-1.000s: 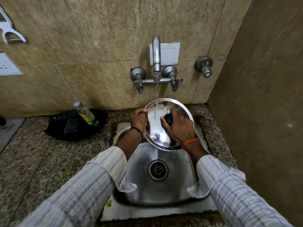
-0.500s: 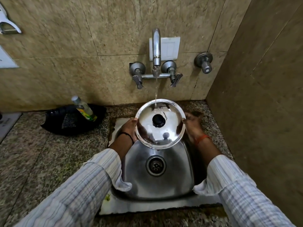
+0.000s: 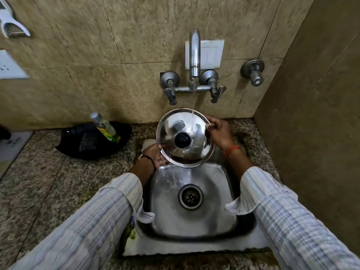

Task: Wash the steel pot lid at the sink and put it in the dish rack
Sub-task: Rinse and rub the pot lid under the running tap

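Steel round pot lid [image 3: 185, 137] with black knob sits tilted under the tap stream [image 3: 192, 98], above the steel sink [image 3: 192, 221]; left hand [image 3: 155, 154] and right hand [image 3: 219, 131] pinch its rim.

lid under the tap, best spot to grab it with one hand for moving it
Take the black knob at the centre of the lid, coming from above and the near side. It faces the camera, stands proud of the wet steel dome and is uncovered, since the left hand and right hand hold only the rim.
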